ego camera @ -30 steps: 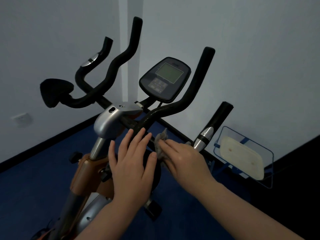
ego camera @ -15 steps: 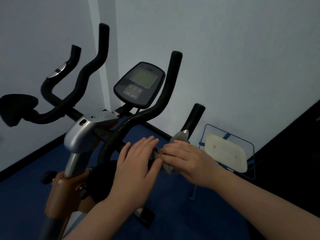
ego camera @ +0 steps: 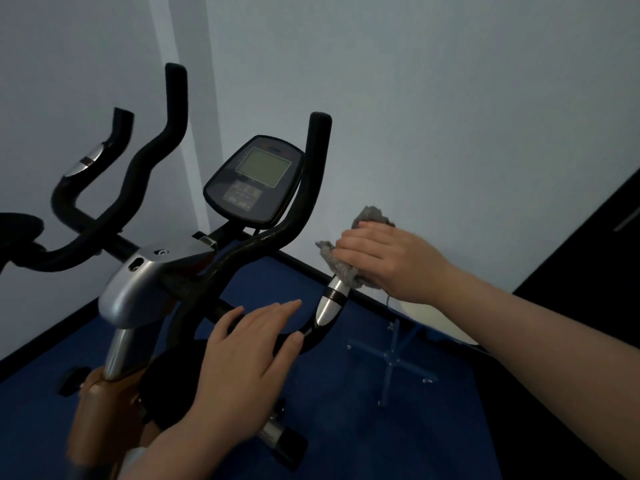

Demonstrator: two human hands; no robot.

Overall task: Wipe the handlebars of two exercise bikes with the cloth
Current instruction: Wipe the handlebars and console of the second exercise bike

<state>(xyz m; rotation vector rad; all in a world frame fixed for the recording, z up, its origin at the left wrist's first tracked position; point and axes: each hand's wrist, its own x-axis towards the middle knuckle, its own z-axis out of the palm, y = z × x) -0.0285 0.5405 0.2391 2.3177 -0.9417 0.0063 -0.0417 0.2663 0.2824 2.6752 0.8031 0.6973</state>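
Black curved foam-padded handlebars (ego camera: 294, 216) of an exercise bike, wiped near a corner of pale walls.
Right hand (ego camera: 388, 261) grips a fuzzy grey cloth (ego camera: 341, 265) around the right grip's upper end, above its chrome sensor band (ego camera: 330, 301); left hand (ego camera: 242, 362) rests flat-fingered on the lower bar. Blue carpet (ego camera: 346, 427) lies open beneath.

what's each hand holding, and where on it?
Right hand grips the grey cloth bunched around the handlebar's outer right grip. Left hand holds nothing; it rests on the lower bar.
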